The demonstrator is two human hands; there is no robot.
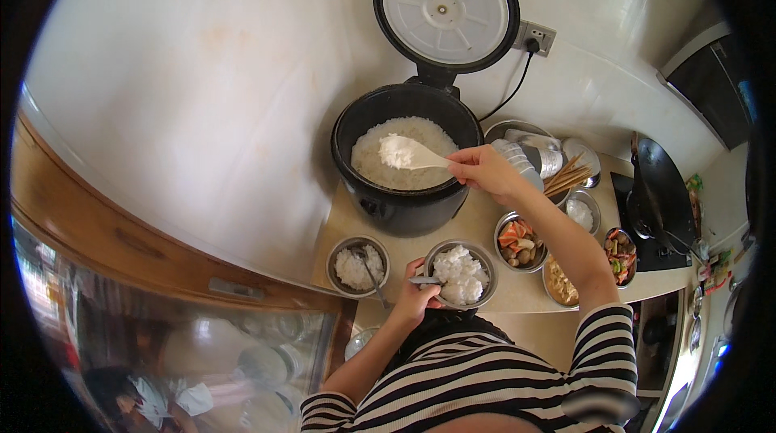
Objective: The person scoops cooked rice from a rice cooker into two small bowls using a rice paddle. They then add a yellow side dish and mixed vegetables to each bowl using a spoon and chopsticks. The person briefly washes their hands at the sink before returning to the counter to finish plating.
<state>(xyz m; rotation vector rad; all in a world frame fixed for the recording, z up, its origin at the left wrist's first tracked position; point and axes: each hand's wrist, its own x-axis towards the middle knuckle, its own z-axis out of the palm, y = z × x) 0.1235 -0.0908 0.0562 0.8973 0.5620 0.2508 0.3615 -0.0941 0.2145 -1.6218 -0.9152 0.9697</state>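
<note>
My right hand [485, 171] grips the handle of a white rice paddle [424, 157]. Cooked rice lies on the paddle's blade, which is over the inside of a black rice cooker [400, 214]. White rice [370, 151] fills part of the cooker's pot, and its round lid [445, 8] stands raised behind. With my left hand [415, 299] I hold a steel bowl [492, 296] near the counter's front edge. Rice [464, 275] is heaped in it, and a spoon handle [424, 280] sticks out over the rim. A second steel bowl [330, 275] with rice and a spoon stands to the left.
To the right are bowls of cut food [520, 244], a shredded dish [561, 281], and a mixed dish [619, 257]. Behind them are wooden chopsticks [570, 177] and stacked plastic cups [515, 157]. A wok [661, 196] sits on the stove. The cooker's cord [512, 93] runs to a wall socket.
</note>
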